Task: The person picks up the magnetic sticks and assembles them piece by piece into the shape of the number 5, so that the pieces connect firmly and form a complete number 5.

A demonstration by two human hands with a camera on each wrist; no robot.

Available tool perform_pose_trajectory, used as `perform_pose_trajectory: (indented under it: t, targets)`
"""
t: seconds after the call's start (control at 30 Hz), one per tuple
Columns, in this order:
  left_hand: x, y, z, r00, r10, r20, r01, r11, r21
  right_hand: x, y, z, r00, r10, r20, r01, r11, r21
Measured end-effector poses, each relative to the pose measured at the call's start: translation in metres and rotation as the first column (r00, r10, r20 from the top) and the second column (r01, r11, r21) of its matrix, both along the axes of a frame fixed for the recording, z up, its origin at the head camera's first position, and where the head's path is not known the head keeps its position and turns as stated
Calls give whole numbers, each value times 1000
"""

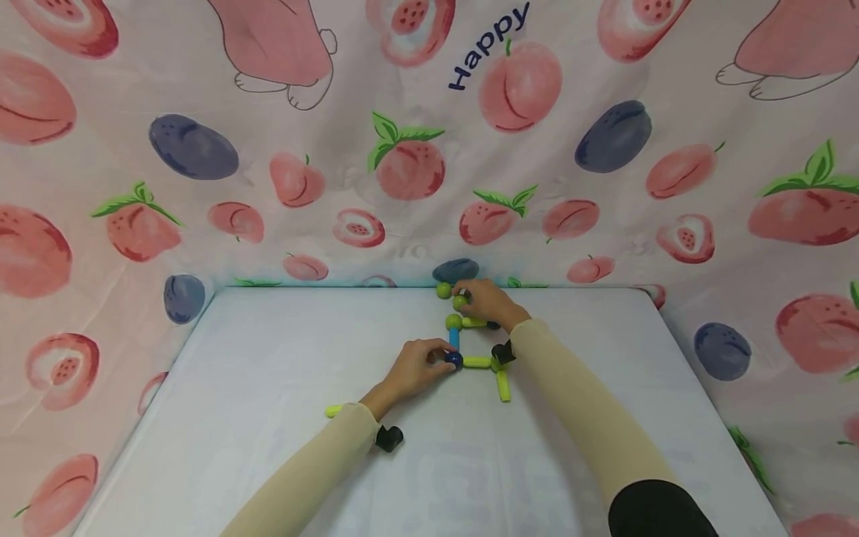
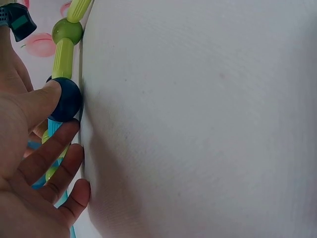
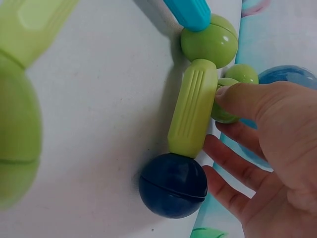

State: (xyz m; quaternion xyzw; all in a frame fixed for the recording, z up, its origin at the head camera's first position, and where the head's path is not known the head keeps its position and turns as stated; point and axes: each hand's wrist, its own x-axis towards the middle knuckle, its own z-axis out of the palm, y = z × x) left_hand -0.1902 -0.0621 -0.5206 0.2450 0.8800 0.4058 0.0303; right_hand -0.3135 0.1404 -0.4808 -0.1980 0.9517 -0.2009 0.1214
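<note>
My left hand (image 1: 414,369) pinches a dark blue ball (image 2: 69,100) at the near left corner of a ball-and-stick frame. From that ball a blue stick (image 1: 454,340) runs away to a green ball (image 1: 454,321). A yellow-green stick (image 1: 477,362) leads right to another green ball (image 2: 67,31), and a further stick (image 1: 503,386) points toward the near edge. Behind the frame, my right hand (image 1: 488,301) pinches a green ball (image 3: 224,113) between thumb and fingers. Close by, the far yellow-green stick (image 3: 193,106) ends in a dark blue ball (image 3: 173,186).
One more green ball (image 1: 444,290) lies at the table's far edge, beside the right hand. A yellow-green stick (image 1: 333,411) pokes out past the left sleeve (image 1: 322,462). The white table (image 1: 268,358) meets a fruit-patterned cloth (image 1: 349,186) at the back.
</note>
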Motion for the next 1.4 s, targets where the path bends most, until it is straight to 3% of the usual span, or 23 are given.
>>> perform_pose_trajectory:
  t: [0.6, 0.8, 1.1, 1.4]
  targets:
    - [0, -1, 1, 1000, -5, 13, 5, 1000, -4, 19, 22, 28, 993, 67, -96, -81, 986, -149]
    - [0, -1, 0, 1000, -10, 17, 10, 1000, 0, 38, 38, 36, 987, 84, -139, -114, 967, -226]
    - [-3, -1, 1, 1000, -11, 5, 12, 1000, -6, 70, 69, 31, 963, 57, -262, -144, 934, -326]
    - [-3, -1, 0, 1000, -22, 7, 21, 1000, 8, 114, 89, 28, 979, -57, -197, -24, 921, -388]
